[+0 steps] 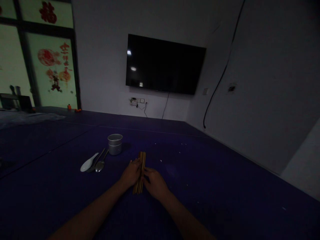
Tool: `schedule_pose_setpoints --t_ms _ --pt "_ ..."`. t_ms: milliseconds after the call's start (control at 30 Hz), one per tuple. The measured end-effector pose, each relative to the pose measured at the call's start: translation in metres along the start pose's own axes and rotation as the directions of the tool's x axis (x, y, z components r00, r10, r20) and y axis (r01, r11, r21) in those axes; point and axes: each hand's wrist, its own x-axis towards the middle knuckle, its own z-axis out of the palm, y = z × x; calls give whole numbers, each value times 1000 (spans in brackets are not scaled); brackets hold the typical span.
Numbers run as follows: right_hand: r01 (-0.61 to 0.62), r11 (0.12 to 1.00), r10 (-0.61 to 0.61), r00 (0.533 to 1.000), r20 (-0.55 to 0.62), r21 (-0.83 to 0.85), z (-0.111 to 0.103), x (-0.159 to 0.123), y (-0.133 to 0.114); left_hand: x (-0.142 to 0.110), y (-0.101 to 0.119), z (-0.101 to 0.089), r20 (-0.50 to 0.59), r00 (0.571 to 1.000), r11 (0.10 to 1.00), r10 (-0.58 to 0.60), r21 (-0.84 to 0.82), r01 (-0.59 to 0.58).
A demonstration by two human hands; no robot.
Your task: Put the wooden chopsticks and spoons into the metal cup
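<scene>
Several wooden chopsticks lie side by side in a bundle on the dark blue surface, pointing away from me. My left hand presses on the bundle's left side, its fingers reaching over the sticks. From the right, my right hand grips the same chopsticks with thumb and fingers curved against their edge. The middle of the bundle is partly hidden by my fingers. Left of the hands lie a white soup spoon and a metal spoon, with another metal handle between them.
A silver metal cup stands upright beyond the spoons. Small white scraps dot the blue surface. A black television hangs on the far wall, and a dark cable runs down the right wall. Clear plastic sheeting lies far left.
</scene>
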Motion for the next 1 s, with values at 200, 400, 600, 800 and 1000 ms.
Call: schedule_pose_setpoints --t_ms 200,400,600,800,1000 --pt "1 1000 -1 1000 4 5 -1 0 0 1 0 1 -30 1000 1000 -2 16 3" --pt "-12 1000 12 1000 11 12 0 2 1 -2 3 -2 -115 993 999 13 36 -9" --pt "10 1000 -10 1000 4 14 1 2 3 -5 9 -7 -238 971 997 -14 72 32" --pt "17 1000 -17 1000 -7 9 2 1 3 -5 8 -6 -240 970 996 -42 71 60" --pt "18 1000 -18 1000 -13 6 2 1 3 -7 10 -7 -230 972 995 -57 62 73"
